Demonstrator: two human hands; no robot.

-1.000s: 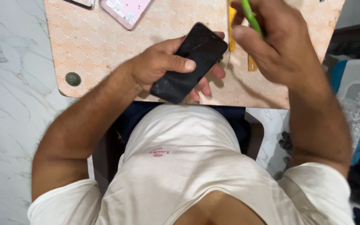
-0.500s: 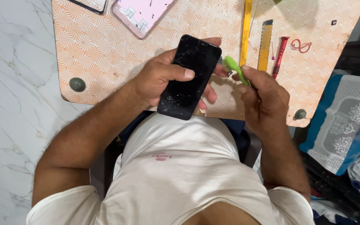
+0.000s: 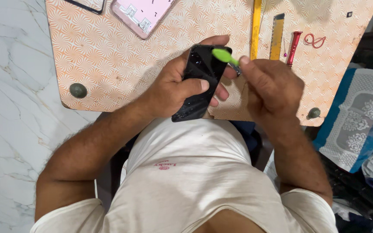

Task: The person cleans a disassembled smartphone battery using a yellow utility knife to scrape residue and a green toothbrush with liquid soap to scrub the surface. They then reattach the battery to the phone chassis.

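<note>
My left hand grips a black phone with a cracked glass face, held tilted above the near edge of an orange patterned board. My right hand pinches a small tool with a green handle, its green end lying over the phone's upper right corner. The tool's tip is hidden between my fingers and the phone's edge.
On the board lie a pink phone shell, a dark frame, a yellow ruler, a yellow blade-like strip, a red screwdriver and a red wire loop. White marble floor left; blue and white cloth right.
My right hand has brought the green tool from beside the rulers onto the phone's upper right corner. The phone has stayed in my left hand, shifting slightly as the view moved.
</note>
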